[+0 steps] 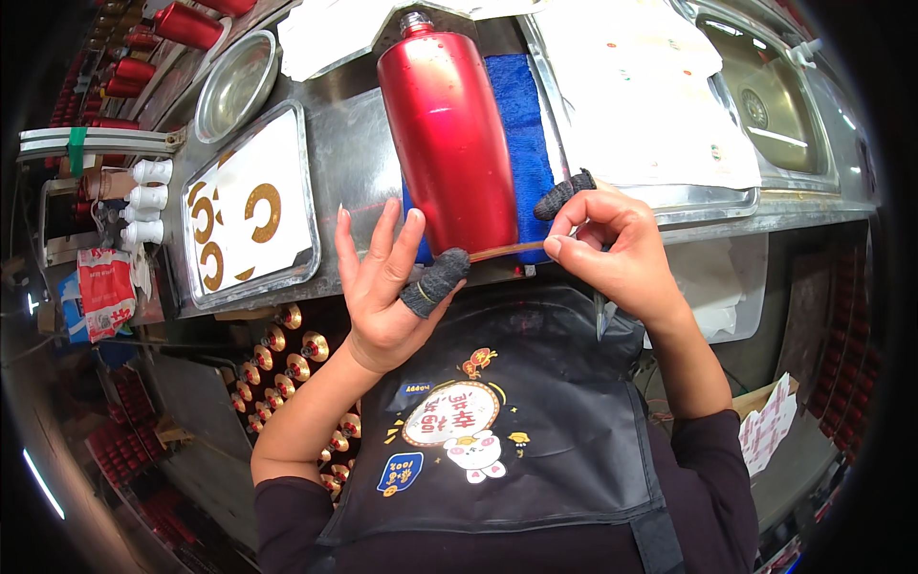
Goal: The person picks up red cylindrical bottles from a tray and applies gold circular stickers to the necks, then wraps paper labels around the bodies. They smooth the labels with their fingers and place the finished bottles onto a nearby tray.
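My left hand (382, 306) is at the near left of a red bottle (448, 134), which lies on its side with its neck pointing away. Three of its fingers are spread upward, while a finger in a dark grey finger cot (435, 282) is pressed to the thumb at one end of a thin golden-brown strip (507, 251). The other end is pinched between finger and thumb of my right hand (612, 244). Another dark finger cot (564, 195) covers a raised finger there. The strip is stretched across the bottle's near end; contact with the bottle is unclear.
A blue towel (521, 115) lies under the bottle. To the left, a metal tray (311, 225) holds a white sheet with golden curved pieces, beside a metal bowl (237, 86). White sheets (641, 105) and a sink (765, 96) are at right. Gold-topped items (296, 368) stand below the table edge.
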A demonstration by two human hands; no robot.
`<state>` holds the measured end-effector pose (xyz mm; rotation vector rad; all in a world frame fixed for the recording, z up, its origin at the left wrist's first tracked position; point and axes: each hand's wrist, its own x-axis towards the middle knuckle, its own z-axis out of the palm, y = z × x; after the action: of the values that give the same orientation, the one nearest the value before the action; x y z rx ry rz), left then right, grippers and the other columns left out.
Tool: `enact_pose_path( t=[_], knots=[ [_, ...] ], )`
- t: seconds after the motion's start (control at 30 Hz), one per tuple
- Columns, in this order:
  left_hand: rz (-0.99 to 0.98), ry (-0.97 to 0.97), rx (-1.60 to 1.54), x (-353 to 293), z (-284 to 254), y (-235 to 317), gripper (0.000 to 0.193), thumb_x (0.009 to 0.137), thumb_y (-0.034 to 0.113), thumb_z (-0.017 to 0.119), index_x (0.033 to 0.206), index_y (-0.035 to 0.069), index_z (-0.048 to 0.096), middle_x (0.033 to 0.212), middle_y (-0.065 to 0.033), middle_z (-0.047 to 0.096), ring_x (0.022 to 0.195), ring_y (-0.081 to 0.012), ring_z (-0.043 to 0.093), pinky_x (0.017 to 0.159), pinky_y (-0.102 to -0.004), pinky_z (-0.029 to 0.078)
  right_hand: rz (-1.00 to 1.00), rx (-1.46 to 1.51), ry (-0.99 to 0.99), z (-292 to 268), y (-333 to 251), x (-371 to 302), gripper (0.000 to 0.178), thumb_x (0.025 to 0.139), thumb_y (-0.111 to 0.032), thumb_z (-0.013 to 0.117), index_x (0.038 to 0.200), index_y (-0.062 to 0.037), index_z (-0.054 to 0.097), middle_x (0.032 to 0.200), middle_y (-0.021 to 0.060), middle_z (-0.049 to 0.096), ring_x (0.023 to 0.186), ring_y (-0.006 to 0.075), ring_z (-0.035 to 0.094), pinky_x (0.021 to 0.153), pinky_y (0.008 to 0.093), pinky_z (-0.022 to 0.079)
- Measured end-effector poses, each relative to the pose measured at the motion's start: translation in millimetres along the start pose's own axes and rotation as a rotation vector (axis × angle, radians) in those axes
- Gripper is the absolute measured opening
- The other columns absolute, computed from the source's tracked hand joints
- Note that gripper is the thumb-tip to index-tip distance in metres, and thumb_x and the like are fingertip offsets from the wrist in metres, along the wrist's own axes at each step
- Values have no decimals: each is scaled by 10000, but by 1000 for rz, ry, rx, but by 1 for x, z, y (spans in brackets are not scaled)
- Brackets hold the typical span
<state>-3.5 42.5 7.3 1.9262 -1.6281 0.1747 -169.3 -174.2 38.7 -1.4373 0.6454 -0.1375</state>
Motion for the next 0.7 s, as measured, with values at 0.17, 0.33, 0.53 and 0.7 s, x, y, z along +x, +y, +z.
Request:
enact_pose_path(
  t=[0.17, 0.33, 0.53, 0.7],
  knots=[
    [100, 9, 105, 18, -4, 5, 298, 724, 170, 812, 1020, 185, 783, 1438, -165, 582, 1330, -453, 532, 1143, -694, 201, 0, 7, -1, 1, 6, 2, 116, 825, -63, 765, 781, -31, 663, 817, -61, 517, 629, -24, 415, 549, 176, 291],
    [122, 40, 127, 37, 6, 18, 142, 716, 203, 735, 848, 174, 780, 1338, -112, 673, 1317, -480, 537, 1158, -706, 137, -20, -37, 11, 7, 10, 8, 109, 834, -67, 767, 798, -30, 671, 825, -60, 511, 625, -24, 413, 546, 175, 287],
    [-21, 162, -43, 34, 20, 9, 591, 628, 144, 908, 1192, 89, 743, 1397, -157, 622, 1375, -400, 510, 1116, -643, 322, -29, -105, 7, 10, 9, 6, 93, 829, -73, 775, 824, -32, 691, 788, -72, 460, 591, -23, 384, 534, 183, 278],
    [-143, 135, -197, 6, 16, -2, 650, 699, 159, 907, 1267, -26, 653, 1440, -210, 568, 1351, -419, 529, 1113, -668, 310, 24, -19, -54, 8, 2, 3, 99, 813, -71, 777, 809, -36, 685, 740, -80, 479, 571, -24, 391, 528, 187, 276]
  ],
)
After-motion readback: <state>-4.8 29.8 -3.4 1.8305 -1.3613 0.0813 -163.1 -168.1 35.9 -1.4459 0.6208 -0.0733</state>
